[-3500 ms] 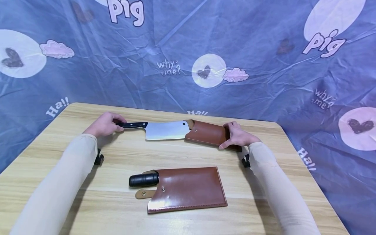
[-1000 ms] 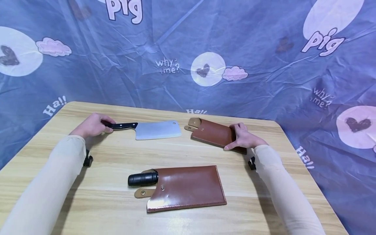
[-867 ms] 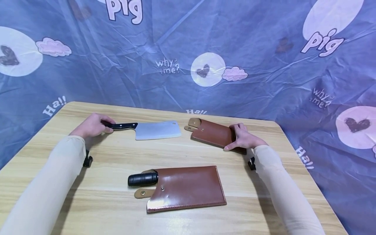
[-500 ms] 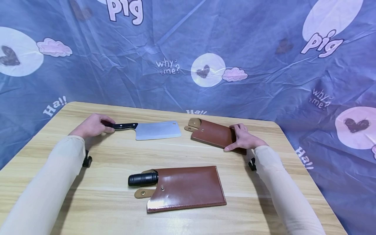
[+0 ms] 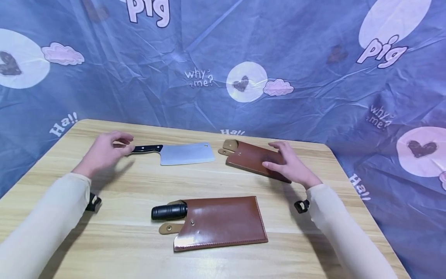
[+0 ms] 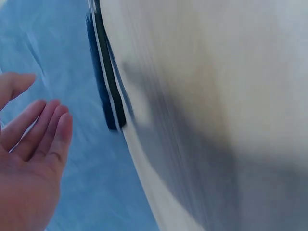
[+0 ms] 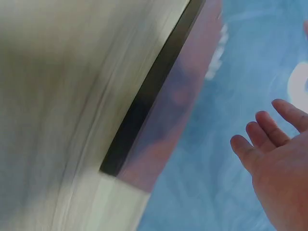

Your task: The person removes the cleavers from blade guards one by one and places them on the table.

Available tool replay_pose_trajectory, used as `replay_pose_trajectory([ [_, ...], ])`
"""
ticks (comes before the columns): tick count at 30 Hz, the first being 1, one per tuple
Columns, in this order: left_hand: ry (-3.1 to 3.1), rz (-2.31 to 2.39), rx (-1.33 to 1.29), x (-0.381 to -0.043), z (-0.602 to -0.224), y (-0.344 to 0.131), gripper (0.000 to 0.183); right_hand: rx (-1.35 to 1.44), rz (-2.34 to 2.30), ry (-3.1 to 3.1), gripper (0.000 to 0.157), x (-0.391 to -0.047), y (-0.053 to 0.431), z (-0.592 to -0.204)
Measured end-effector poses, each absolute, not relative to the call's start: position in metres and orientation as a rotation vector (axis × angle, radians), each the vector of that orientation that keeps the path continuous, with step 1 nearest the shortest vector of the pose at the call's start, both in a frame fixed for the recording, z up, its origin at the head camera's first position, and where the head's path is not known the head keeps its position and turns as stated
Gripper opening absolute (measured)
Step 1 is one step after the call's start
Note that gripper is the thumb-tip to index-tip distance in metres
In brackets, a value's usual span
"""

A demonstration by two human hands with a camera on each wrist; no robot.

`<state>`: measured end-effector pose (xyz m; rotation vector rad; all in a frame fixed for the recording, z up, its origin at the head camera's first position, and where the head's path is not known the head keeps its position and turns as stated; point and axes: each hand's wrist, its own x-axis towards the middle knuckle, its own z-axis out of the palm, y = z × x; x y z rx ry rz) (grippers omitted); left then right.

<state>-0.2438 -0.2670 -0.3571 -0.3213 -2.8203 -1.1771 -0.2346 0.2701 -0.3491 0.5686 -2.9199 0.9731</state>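
Observation:
A cleaver point(image 5: 186, 154) with a black riveted handle lies flat at the back of the table, blade pointing right. Just off the handle's end is my left hand point(image 5: 103, 152), its fingers loosely bent; the left wrist view shows a gap between those fingers and the handle point(image 6: 107, 77). To the blade's right lies a brown leather sheath point(image 5: 251, 157), its tan strap ends facing the blade. My right hand point(image 5: 292, 164) hovers over the sheath's closed end with fingers spread, and in the right wrist view it is apart from the leather point(image 7: 166, 106).
Nearer the front lies a larger, glossy brown sheath point(image 5: 223, 223). A black knife handle point(image 5: 168, 212) sticks out of its left end beside a tan strap point(image 5: 170, 228). Behind the wooden table point(image 5: 122, 248) hangs a blue printed cloth point(image 5: 209, 38).
Cleaver and sheath moved apart, the cleaver left and the sheath right, then stayed put. Both hands have since let go and lifted back towards the person.

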Motion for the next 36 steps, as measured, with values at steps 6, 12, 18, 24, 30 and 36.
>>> replay_pose_trajectory([
  [6,-2.738,-1.356,-0.385,-0.202,-0.352,-0.237,0.045,0.78,0.973,-2.871,0.067,-0.196,0.243,-0.346],
  [12,-2.725,-1.703,-0.492,-0.164,-0.357,-0.205,0.05,0.96,0.893,-2.897,0.071,-0.162,0.219,-0.359],
  [18,-2.744,-1.832,-0.572,-0.138,-0.37,-0.181,0.05,1.038,0.86,-2.926,0.079,-0.143,0.203,-0.369],
  [24,-2.779,-1.829,-0.555,-0.123,-0.378,-0.171,0.05,1.047,0.824,-2.95,0.089,-0.133,0.201,-0.376],
  [30,-2.846,-1.713,-0.548,-0.114,-0.381,-0.171,0.047,1.124,0.693,-2.982,0.103,-0.127,0.2,-0.379],
  [36,-2.888,-1.533,-0.536,-0.108,-0.379,-0.169,0.038,1.171,0.655,-3.07,0.117,-0.121,0.196,-0.381],
])
